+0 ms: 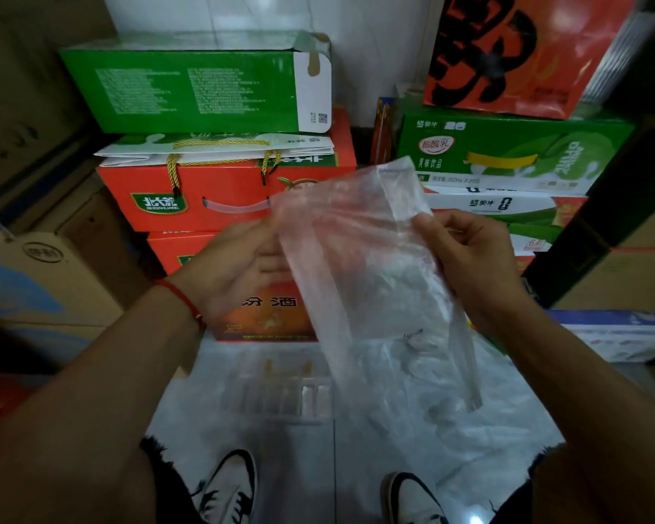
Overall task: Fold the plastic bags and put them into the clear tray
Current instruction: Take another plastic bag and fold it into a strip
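Note:
A clear plastic bag [363, 259] hangs in the air at chest height, held between both hands. My left hand [243, 270] pinches its left edge with thumb and fingers. My right hand [469, 255] grips its right edge, fingers curled round the film. The bag's lower part trails down to the right. Below, on the white floor, stands the clear tray [280, 391], its compartments faint. Beside the tray to the right lies a loose heap of more clear plastic bags [443, 391].
Stacked cartons wall in the space: a green box [190, 88] on red gift boxes [190, 194] ahead, green and orange cartons [507, 145] at the right, brown cartons [53, 259] at the left. My two shoes [231, 485] stand on the floor at the bottom.

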Action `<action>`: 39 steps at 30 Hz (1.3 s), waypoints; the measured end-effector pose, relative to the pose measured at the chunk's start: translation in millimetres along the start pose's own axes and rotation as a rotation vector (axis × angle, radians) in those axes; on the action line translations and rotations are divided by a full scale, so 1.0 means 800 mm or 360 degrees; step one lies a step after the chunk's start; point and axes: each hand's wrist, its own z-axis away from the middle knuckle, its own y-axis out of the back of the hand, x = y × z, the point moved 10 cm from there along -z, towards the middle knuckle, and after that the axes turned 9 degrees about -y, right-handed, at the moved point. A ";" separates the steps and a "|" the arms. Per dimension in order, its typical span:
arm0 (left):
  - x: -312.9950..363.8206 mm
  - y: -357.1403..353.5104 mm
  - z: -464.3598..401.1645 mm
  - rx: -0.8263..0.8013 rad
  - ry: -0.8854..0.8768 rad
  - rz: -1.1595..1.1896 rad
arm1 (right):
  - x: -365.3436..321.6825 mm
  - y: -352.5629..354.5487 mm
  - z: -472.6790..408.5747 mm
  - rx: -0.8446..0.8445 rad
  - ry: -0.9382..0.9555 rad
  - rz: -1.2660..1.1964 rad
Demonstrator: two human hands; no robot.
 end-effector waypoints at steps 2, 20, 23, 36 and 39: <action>-0.029 -0.029 0.010 -0.0203 0.0217 -0.0107 | 0.005 0.012 -0.004 0.0135 -0.0035 -0.0073; -0.016 -0.010 0.003 0.0232 0.0024 -0.0155 | 0.030 0.018 -0.003 -0.0142 -0.0155 0.0044; -0.007 0.004 0.002 0.0398 -0.0124 -0.0184 | 0.020 0.019 -0.002 -0.0104 -0.0075 0.0114; 0.040 -0.010 0.011 0.0282 -0.0681 -0.0792 | 0.015 0.024 -0.003 -0.0103 0.0025 0.0461; 0.046 -0.010 0.012 0.0312 -0.0781 -0.0929 | 0.009 0.025 -0.002 -0.0076 0.0066 0.0509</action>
